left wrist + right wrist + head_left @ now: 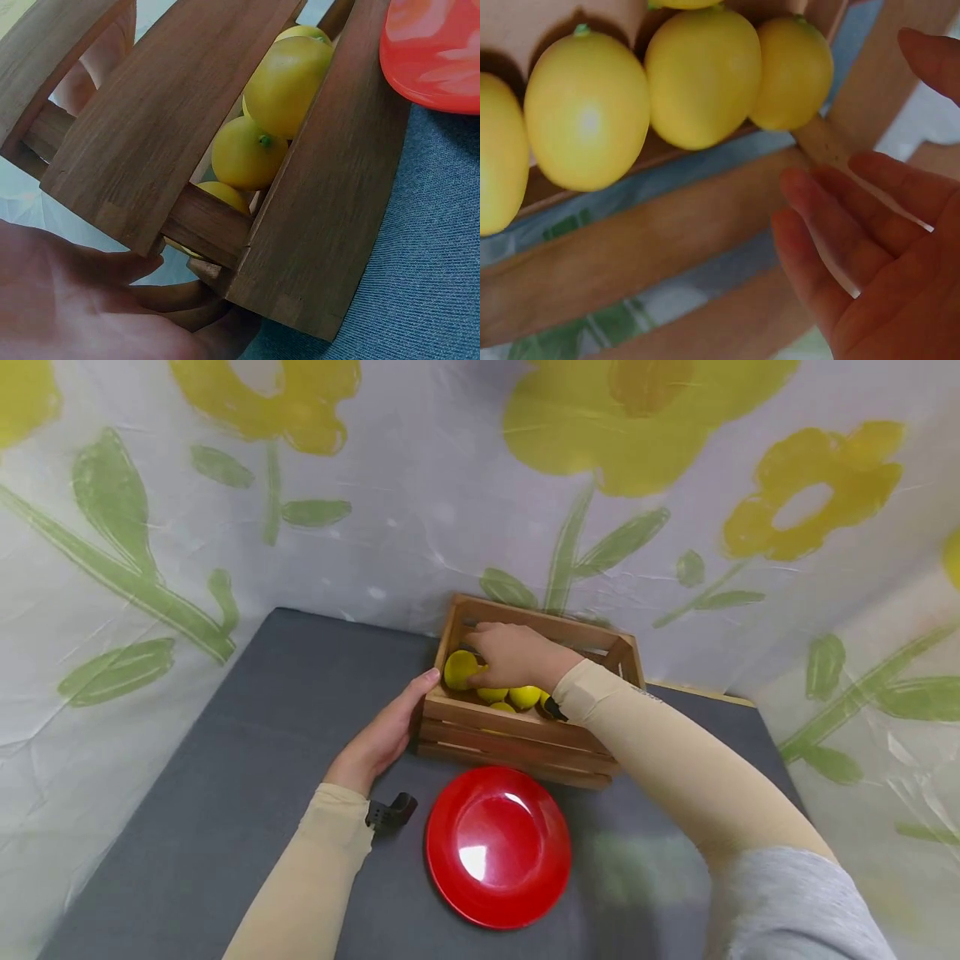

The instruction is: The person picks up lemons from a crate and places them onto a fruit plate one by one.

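Note:
A slatted wooden crate holds several yellow lemons. At its left front corner my left hand grips the wood, the thumb at the top rim. In the left wrist view the fingers go round the crate's end, and lemons show through the gap between slats. My right hand reaches over the front rim into the crate's left part, beside a lemon. The right wrist view shows the fingers spread and loosely bent, holding nothing, near a row of lemons.
A round red plate lies on the dark grey table just in front of the crate. Behind the crate hangs a pale sheet printed with yellow flowers. A dark device is strapped to my left wrist.

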`<action>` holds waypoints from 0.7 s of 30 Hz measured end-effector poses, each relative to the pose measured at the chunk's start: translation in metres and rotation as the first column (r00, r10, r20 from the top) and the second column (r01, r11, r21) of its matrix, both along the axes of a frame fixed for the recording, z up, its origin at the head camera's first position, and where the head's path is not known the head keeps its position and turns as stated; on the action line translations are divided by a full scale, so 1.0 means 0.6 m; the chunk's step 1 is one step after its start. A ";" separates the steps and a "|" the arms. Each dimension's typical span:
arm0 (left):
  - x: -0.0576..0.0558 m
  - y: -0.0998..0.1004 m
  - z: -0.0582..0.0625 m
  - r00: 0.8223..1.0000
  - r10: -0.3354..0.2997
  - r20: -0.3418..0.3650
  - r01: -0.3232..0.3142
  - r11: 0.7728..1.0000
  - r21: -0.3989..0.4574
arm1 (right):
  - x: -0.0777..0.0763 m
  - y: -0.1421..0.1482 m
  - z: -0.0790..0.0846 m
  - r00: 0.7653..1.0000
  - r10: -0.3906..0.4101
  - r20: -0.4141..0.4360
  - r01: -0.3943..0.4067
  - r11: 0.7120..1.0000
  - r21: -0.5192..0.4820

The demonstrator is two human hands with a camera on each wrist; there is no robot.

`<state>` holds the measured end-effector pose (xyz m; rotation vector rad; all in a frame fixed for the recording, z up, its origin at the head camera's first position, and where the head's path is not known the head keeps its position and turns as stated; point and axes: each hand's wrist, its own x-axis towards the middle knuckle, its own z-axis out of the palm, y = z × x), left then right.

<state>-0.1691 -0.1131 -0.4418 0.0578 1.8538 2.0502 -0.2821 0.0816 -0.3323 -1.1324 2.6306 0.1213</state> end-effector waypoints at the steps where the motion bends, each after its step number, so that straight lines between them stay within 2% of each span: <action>1: 0.001 -0.001 0.001 1.000 -0.001 0.002 0.001 1.000 -0.008 | -0.001 -0.006 -0.003 1.000 0.001 -0.003 -0.001 1.000 0.006; 9: -0.005 -0.008 0.010 0.999 -0.003 -0.045 0.001 0.999 -0.043 | -0.018 -0.040 -0.017 0.999 -0.021 -0.038 0.023 0.999 0.049; 14: -0.003 -0.006 0.008 0.999 -0.009 -0.043 0.008 0.999 -0.038 | -0.025 -0.050 -0.027 0.999 -0.049 -0.001 0.049 0.994 0.099; 21: 0.002 -0.004 -0.004 0.999 -0.005 -0.040 0.004 1.000 -0.030 | -0.030 -0.055 -0.047 0.998 -0.045 0.043 0.039 0.992 0.122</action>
